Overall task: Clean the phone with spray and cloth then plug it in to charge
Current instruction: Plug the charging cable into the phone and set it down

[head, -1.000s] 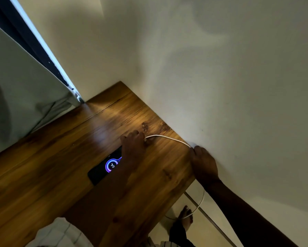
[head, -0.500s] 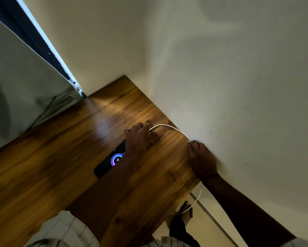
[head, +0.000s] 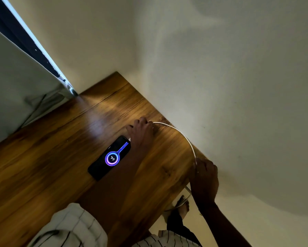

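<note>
Since the earlier frame the left hand [head: 140, 132] has slid off the screen of the phone [head: 109, 158] to its far end, so that more of the glass shows, and the cable [head: 181, 133] bows in a wider arc.

Far left of the phone, a smooth pale panel [head: 12, 86] leans over the table [head: 42, 175], a glossy brown wood-grain top with dark knots. The phone, a slim black slab with rounded corners, lies flat and diagonal on the table, screen up, and shows a glowing blue-violet ring around the figure 64. Below the phone is a pale striped sleeve [head: 69, 227].

At the phone's far end the left hand rests knuckles up, its fingers curled over the cable where a white plug meets the phone. The cable, thin, round and white, rises from under those fingers and curves to the right of the phone. There the right hand [head: 205, 179] pinches it between fingers pressed together, at the table's edge. Below that edge a bare foot [head: 183, 205] stands on the floor. Beyond the phone and to its right, a matt cream wall [head: 221, 86] meets the table.
</note>
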